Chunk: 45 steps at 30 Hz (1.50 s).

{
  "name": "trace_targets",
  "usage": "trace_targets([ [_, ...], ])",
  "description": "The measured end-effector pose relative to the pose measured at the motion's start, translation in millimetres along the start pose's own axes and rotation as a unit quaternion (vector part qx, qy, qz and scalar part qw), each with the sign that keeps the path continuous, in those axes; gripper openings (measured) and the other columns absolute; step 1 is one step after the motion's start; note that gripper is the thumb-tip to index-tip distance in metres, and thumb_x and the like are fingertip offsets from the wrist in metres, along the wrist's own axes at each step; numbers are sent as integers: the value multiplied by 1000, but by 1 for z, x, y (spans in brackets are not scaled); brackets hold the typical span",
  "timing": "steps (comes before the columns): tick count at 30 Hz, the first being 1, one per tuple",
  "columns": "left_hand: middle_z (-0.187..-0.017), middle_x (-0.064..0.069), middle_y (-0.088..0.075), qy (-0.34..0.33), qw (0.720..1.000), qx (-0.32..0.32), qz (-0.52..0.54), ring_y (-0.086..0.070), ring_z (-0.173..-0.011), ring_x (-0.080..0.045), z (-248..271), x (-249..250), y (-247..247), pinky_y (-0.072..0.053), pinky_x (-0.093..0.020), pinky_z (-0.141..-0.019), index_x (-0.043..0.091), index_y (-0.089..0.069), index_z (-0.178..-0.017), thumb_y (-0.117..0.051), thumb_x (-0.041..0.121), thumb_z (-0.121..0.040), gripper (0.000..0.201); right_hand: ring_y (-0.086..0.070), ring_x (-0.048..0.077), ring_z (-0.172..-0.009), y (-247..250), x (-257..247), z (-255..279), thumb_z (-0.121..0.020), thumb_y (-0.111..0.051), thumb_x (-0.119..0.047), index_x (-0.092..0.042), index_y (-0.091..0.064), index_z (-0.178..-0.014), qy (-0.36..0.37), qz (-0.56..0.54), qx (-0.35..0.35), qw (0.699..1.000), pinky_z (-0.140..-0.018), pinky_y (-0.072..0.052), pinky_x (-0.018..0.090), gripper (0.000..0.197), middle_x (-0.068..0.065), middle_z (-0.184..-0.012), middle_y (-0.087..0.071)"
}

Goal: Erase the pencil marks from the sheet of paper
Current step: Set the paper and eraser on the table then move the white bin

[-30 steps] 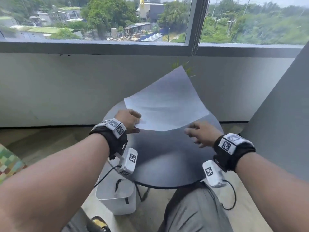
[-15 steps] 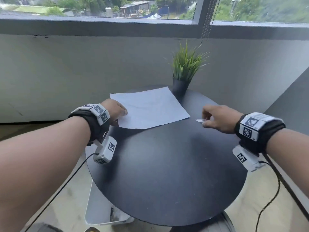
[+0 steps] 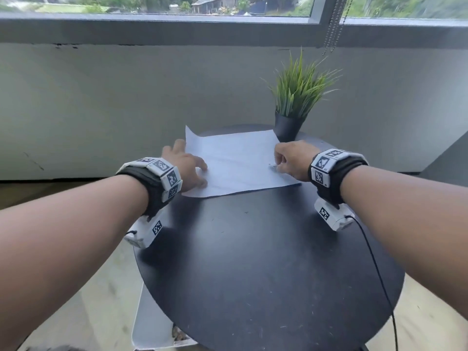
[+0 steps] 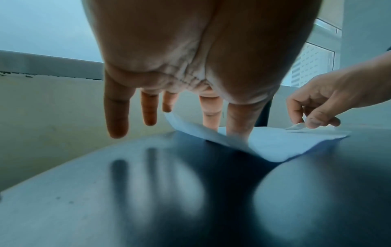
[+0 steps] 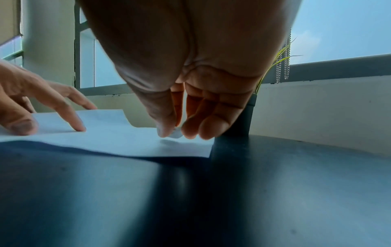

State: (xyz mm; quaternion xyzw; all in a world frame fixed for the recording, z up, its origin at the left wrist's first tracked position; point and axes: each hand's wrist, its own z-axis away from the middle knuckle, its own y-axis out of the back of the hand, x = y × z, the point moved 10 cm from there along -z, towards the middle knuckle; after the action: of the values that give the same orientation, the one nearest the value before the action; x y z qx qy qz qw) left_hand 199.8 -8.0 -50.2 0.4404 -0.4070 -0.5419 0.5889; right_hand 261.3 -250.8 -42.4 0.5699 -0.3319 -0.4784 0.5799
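A white sheet of paper (image 3: 235, 163) lies on the far part of a round black table (image 3: 266, 249), its far left corner curling up. My left hand (image 3: 187, 168) presses the sheet's left edge flat with spread, straight fingers (image 4: 238, 123); the outer fingers hang off the paper. My right hand (image 3: 288, 160) is over the sheet's right side and pinches a small white eraser (image 5: 175, 132) between thumb and fingertips, its tip at the paper (image 5: 118, 133). Faint pencil lines show near the eraser (image 3: 274, 168) in the head view.
A black pot with a green grass plant (image 3: 291, 107) stands just behind the sheet's far right corner. A grey wall and window sill run behind the table. A white bin (image 3: 152, 325) sits on the floor below the table's left edge. A cable hangs from my right wrist.
The sheet went from lifted in both hands to lying on the table. My left hand has spread flat on its left edge, and my right hand has moved in from the right onto the paper with the eraser.
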Motion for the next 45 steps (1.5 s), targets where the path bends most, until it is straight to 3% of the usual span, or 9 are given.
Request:
trace_targets([
  [7,-163,-1,16,2,1000,-9,-30,5,-148,-33,-6,-3,-8,-20,-61,-113,52,-42,-139,-49,63,-88,53,-55,25,-103,15,12,20,-91,-55,-32,-21,-60,-96,-10,-11,45,999,-78,-38,29,14,1,-102,-60],
  [15,-161,0,25,-17,1000,7,9,15,-149,-34,25,-5,-22,-10,-64,-115,57,-24,-145,-35,83,-81,70,-8,25,-148,-65,-60,151,-87,-33,-73,-26,-22,-149,97,56,-190,975,-117,-20,49,79,1,-160,-9],
  [18,-162,2,22,-61,996,62,-31,12,-150,-28,48,-5,-18,-12,-61,-116,55,-19,-147,-35,84,-81,74,-28,16,-142,-49,-114,165,-92,-40,-63,-24,-34,-148,228,-33,-185,955,-116,-22,29,69,-2,-154,-32],
  [23,-164,5,-5,-110,992,14,-51,-10,-150,-19,79,5,-36,-20,-46,-119,42,-29,-149,-35,67,-93,62,-31,32,-136,-59,-98,123,-88,-37,-70,-17,-43,-133,108,61,-136,983,-110,-30,45,70,7,-143,-35],
  [27,-159,4,-25,-108,994,-28,8,-24,-146,-18,80,4,-39,-23,-40,-118,29,-39,-145,-37,54,-99,53,-34,28,-135,-77,-171,178,-83,-29,-77,-17,-41,-138,295,45,-183,937,-112,-31,44,81,7,-147,-37],
  [30,-165,0,-6,-107,993,-45,20,-10,-151,-18,80,8,-39,-13,-41,-121,27,-28,-153,-37,52,-100,59,-37,19,-136,-51,-155,147,-93,-45,-58,-22,-38,-146,206,-51,-138,967,-113,-25,28,64,0,-149,-41],
  [35,-165,2,13,-160,985,-54,-27,8,-152,-18,110,26,-63,-12,-50,-121,28,-13,-156,-36,63,-96,73,-14,32,-145,-76,-131,142,-84,-38,-74,-20,-23,-150,124,106,-166,973,-115,-23,52,87,1,-161,-12],
  [39,-162,6,-19,-323,942,-86,-33,-15,-149,-15,164,57,-76,-21,-41,-118,32,-36,-148,-25,82,-83,83,-47,12,-128,-63,-160,210,-93,-48,-55,-29,-52,-134,273,-98,-242,926,-111,-34,34,49,-7,-139,-53],
  [45,-134,11,-61,-275,948,4,158,-54,-122,-11,164,58,-31,-39,-30,-107,32,-62,-129,-48,57,-96,44,-37,22,-138,-28,43,186,-87,-40,-68,-21,-46,-137,-120,-27,-79,989,-111,-30,36,69,-3,-144,-44],
])
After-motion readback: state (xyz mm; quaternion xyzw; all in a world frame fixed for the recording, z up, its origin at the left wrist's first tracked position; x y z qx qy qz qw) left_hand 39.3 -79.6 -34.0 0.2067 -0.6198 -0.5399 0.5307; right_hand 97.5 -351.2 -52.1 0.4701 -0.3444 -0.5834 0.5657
